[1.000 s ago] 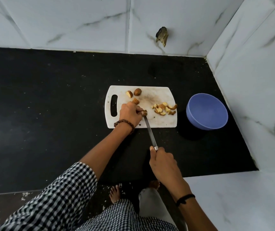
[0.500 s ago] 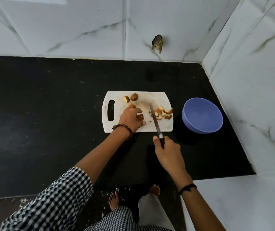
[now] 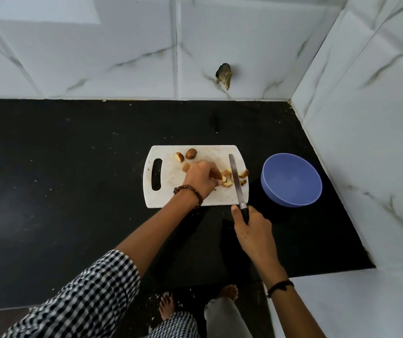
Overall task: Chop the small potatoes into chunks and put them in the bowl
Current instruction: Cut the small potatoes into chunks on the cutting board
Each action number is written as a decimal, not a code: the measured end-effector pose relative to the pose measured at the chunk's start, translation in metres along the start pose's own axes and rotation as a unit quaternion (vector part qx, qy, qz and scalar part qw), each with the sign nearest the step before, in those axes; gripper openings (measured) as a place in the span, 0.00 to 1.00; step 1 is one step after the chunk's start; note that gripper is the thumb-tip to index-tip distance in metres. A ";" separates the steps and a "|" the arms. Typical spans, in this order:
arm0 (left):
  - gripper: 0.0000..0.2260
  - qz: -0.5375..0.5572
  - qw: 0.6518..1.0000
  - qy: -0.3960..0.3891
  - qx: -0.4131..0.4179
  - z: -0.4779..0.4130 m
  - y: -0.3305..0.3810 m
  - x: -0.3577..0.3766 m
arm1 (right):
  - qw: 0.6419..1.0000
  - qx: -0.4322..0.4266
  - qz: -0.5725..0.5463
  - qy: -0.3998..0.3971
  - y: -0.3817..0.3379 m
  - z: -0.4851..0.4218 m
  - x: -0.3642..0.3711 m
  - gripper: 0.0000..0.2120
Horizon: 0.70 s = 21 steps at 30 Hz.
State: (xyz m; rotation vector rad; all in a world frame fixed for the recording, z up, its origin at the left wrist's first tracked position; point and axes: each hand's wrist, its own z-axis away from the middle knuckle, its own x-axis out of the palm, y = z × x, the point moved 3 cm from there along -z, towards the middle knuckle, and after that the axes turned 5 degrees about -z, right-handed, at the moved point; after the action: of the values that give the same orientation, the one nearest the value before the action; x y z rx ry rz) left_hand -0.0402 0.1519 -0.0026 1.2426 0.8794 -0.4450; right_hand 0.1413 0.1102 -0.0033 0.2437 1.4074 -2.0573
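A white cutting board (image 3: pixel 168 198) lies on the black counter. At its far side sit a whole small potato (image 3: pixel 191 153) and a cut half (image 3: pixel 179 157). My left hand (image 3: pixel 200 179) rests on the board with its fingers on a potato piece, beside a pile of chunks (image 3: pixel 227 182). My right hand (image 3: pixel 250 224) grips the black handle of a knife (image 3: pixel 235 179). The blade lies across the board's right part, over the chunks. An empty blue bowl (image 3: pixel 291 180) stands just right of the board.
The black counter (image 3: pixel 73 179) ends at marble-tiled walls behind and on the right. A broken hole (image 3: pixel 223 73) shows in the back wall. A white ledge (image 3: pixel 341 301) sits at lower right. My bare feet (image 3: pixel 168 304) show below the counter edge.
The knife has swung from the board's near edge to its right side, over the chunk pile. My left hand has slid right toward the chunks.
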 end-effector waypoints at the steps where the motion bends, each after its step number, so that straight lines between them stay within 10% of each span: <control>1: 0.07 0.021 1.000 -0.005 0.008 -0.002 0.009 0.000 | 1.000 0.000 0.000 0.003 0.000 -0.001 -0.002 0.14; 21: 0.14 -0.147 0.985 0.085 -0.006 -0.003 -0.038 -0.024 | 0.996 -0.044 0.072 -0.014 -0.028 -0.025 0.015 0.16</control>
State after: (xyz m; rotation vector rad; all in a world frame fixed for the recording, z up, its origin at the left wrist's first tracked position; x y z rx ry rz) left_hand -0.0835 0.1390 -0.0079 1.1562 1.2181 -0.5718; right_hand 0.1081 0.1333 0.0011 0.2708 1.4186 -1.8703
